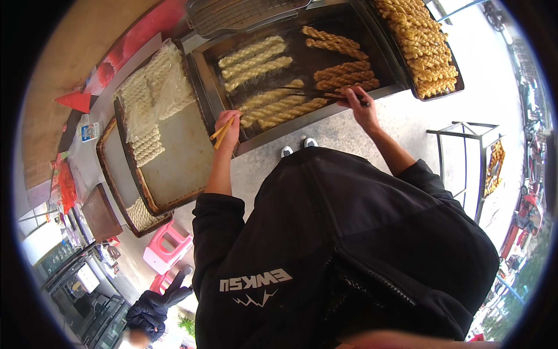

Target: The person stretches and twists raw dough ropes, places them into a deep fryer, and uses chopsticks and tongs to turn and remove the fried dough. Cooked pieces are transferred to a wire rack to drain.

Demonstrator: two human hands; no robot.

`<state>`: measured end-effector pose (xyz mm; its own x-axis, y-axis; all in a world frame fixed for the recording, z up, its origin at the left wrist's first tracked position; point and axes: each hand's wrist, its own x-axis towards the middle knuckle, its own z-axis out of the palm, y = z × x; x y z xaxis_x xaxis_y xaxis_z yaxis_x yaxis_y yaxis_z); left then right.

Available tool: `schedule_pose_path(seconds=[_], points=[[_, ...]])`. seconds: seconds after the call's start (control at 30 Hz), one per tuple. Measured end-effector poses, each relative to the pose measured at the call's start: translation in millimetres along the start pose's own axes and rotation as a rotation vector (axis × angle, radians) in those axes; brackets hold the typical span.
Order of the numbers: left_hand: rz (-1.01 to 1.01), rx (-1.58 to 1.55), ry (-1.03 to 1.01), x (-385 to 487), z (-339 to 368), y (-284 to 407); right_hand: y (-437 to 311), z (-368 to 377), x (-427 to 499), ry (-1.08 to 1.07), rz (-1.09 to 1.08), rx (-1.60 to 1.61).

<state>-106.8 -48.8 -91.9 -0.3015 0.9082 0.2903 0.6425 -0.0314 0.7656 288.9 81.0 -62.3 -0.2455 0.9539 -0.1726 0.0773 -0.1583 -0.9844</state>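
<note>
My left hand [229, 124] grips a pair of light wooden chopsticks [223, 133] at the near left corner of a metal fryer [301, 123]. Over the near right rim, my right hand [361, 109] holds long dark chopsticks [324, 93], their tips reaching over a group of light golden dough twists [283, 109]. Those twists float in the dark oil [301, 70] between my hands. Behind them float paler dough twists [255, 61]. Browned twists lie at the fryer's right, one group at the back [335, 41] and another nearer [346, 74].
Left of the fryer, a baking tray [174, 161] bears raw dough twists [147, 145] partly under plastic film [170, 91]. A tray of fried twists [429, 52] stands at right. There are a wire rack [248, 15], a metal frame [462, 131], pink stools [168, 248] and a person [150, 312].
</note>
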Motion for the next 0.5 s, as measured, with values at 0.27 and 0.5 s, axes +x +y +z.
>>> schedule_pose_path(seconds=[0.27,0.5], points=[[-0.060,0.068,0.002,-1.0,-3.4,-1.6,-8.1,-51.0,1.6,0.144,-0.031,0.018],[-0.048,0.103,0.015,-2.7,-0.3,-4.6,-15.5,-41.8,7.5,0.150,-0.092,-0.035]])
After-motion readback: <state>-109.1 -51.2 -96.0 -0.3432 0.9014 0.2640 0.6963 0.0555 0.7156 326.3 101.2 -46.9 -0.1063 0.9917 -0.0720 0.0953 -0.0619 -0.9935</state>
